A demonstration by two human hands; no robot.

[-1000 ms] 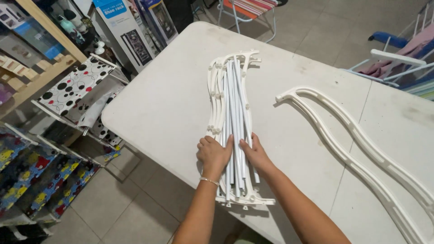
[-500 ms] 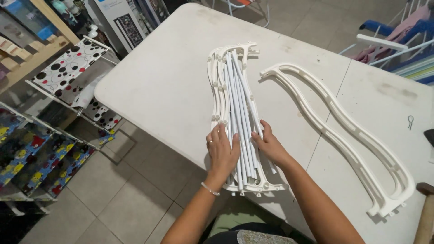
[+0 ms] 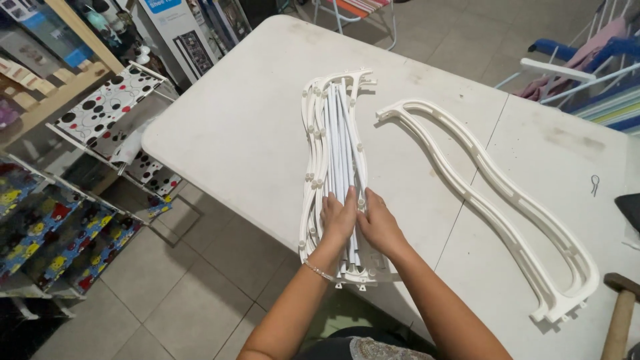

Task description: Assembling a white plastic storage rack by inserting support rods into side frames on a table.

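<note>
A bundle of white plastic rods and wavy side frames [image 3: 335, 133] lies lengthwise on the white folding table [image 3: 247, 127]. My left hand [image 3: 338, 218] rests palm down on the near end of the bundle, fingers together. My right hand [image 3: 378, 223] presses on the same end right beside it, thumbs nearly touching. A silver bracelet sits on my left wrist. A separate wavy white frame piece [image 3: 493, 193] lies on the table to the right, apart from both hands.
A hammer with a wooden handle [image 3: 621, 313] lies at the table's right near corner. A small metal clip [image 3: 594, 184] sits farther right. Shelves with polka-dot fabric [image 3: 110, 107] stand left of the table. Folding chairs [image 3: 587, 73] stand behind.
My view has shifted, so the bundle sits more central. Both hands have stayed on the near end of the bundle, drawing slightly closer together.
</note>
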